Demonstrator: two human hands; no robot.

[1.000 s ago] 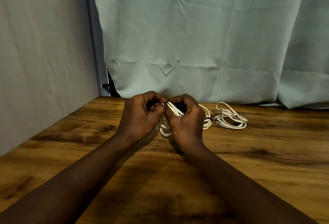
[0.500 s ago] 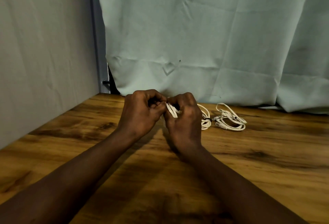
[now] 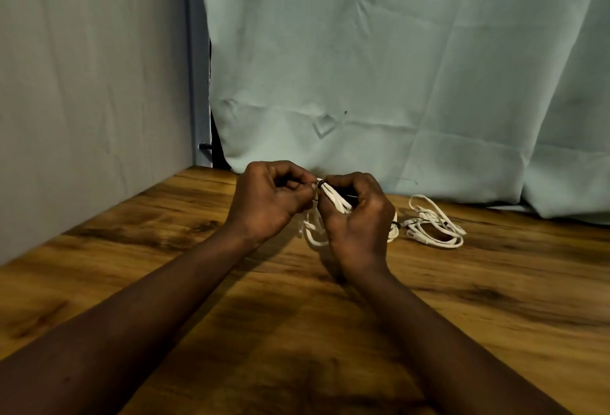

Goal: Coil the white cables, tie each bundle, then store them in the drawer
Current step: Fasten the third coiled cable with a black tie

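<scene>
A coiled white cable bundle (image 3: 313,231) hangs between both hands above the wooden table (image 3: 165,249). My right hand (image 3: 358,220) grips the top of the bundle, its strands showing between thumb and fingers. My left hand (image 3: 269,203) pinches a thin dark tie (image 3: 319,185) at the bundle's top. Part of the bundle is hidden behind my right hand. A second white cable coil (image 3: 435,225) lies on the table to the right, apart from my hands. No drawer is in view.
A pale green curtain (image 3: 379,68) hangs along the table's far edge. A grey fabric wall (image 3: 89,84) closes the left side. A dark hook or peg (image 3: 205,146) sticks out near the corner.
Both hands have stayed together on the bundle with small finger movements at the tie; the bundle's loops show below the hands again. The second coil has not moved.
</scene>
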